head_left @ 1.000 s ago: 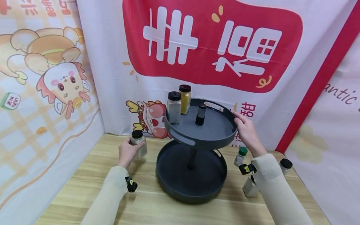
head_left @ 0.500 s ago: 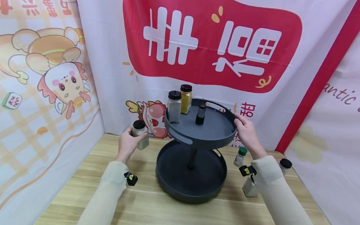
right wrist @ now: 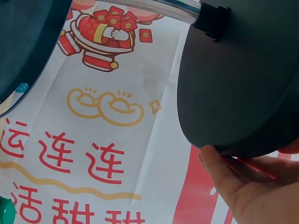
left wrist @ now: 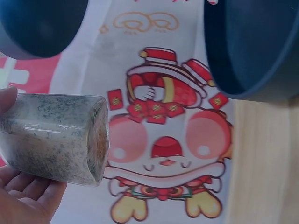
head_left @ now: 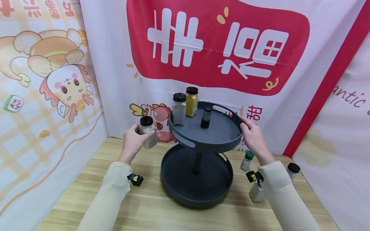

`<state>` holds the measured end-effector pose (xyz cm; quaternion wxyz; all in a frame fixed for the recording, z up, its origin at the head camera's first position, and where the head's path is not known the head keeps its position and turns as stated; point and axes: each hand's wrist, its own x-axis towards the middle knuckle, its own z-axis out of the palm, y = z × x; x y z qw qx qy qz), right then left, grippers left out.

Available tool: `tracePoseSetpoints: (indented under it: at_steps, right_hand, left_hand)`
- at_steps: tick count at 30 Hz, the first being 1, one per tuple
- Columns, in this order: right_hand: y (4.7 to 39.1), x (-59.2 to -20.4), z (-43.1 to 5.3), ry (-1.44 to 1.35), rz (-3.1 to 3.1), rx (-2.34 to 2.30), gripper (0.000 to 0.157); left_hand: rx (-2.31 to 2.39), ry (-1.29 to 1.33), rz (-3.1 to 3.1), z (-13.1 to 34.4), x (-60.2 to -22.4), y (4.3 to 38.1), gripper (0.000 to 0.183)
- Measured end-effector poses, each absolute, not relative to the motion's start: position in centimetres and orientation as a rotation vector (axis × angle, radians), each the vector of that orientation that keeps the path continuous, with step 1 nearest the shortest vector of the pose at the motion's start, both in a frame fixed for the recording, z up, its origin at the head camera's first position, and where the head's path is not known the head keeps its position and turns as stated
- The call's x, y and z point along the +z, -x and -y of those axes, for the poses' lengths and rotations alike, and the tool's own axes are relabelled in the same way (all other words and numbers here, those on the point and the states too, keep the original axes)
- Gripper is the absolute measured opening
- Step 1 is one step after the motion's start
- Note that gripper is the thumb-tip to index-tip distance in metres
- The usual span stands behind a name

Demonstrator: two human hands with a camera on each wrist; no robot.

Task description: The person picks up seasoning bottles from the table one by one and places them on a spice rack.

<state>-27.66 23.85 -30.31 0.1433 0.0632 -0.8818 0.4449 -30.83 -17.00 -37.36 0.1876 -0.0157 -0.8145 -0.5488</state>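
Observation:
My left hand [head_left: 131,143] grips a clear spice jar [head_left: 149,136] with a black lid, raised off the table to the left of a dark grey two-tier tray [head_left: 223,131]. In the left wrist view, pale contents flecked with green show through the jar [left wrist: 51,137], between thumb and fingers. My right hand [head_left: 253,137] holds the rim of the upper tier on its right side; in the right wrist view the thumb and fingers [right wrist: 216,170] are at its edge. On that upper tier stand a jar of yellow powder [head_left: 191,105] and a jar of pale contents [head_left: 179,112], both black-lidded.
The lower tier [head_left: 182,177] sits on the wooden table [head_left: 143,213]. A small green-capped bottle [head_left: 247,161] and two black-lidded jars, one a pale jar [head_left: 257,193], stand at the right, partly behind the right forearm. Printed cloths [head_left: 111,91] hang around the table.
My left hand has lifted the spice jar from the table and brought it slightly right, toward the tray. The upper tier has turned slightly, its jars shifting a little. My right hand stays at the rim.

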Motion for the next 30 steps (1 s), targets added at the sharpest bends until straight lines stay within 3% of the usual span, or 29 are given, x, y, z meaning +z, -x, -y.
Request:
tracePoseSetpoints:
  at_steps: [30]
  right_hand:
    - [26.8, -30.6, -23.4, -0.222, 2.498, 1.218, 0.048]
  left_hand:
    - [-1.604, 0.250, 2.215, 15.4, -29.7, 27.8, 0.071]
